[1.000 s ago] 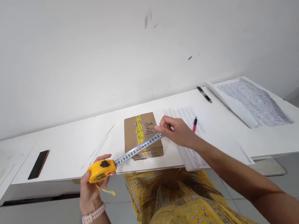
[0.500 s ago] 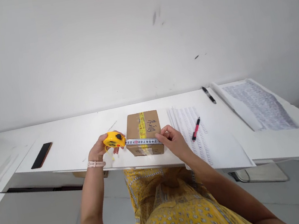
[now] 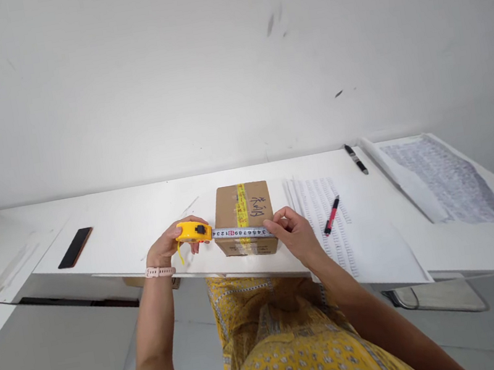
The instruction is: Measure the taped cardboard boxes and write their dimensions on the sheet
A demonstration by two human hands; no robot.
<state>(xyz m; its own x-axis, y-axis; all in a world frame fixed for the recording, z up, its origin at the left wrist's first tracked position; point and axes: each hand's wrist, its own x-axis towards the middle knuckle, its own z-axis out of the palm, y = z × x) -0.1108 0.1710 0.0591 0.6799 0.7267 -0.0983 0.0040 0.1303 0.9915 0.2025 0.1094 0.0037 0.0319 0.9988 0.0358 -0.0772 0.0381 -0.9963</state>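
A small cardboard box [image 3: 244,207] with a yellow tape stripe and black handwriting sits near the front edge of the white table [image 3: 139,217]. My left hand [image 3: 167,247] is closed around a yellow tape measure [image 3: 193,231] at the box's left side. Its blade [image 3: 240,232] lies stretched across the front top edge of the box. My right hand [image 3: 295,233] pinches the blade's end at the box's right side.
A red pen [image 3: 331,216] lies on printed sheets [image 3: 326,210] right of the box. A black pen [image 3: 356,159] and more printed paper [image 3: 443,179] lie further right. A black phone [image 3: 75,247] rests at the left. A white wall stands behind.
My left hand has come up from below the table edge to the box's left side, and the blade has shortened and settled level along the box's front edge. The right hand stayed at the box's right side.
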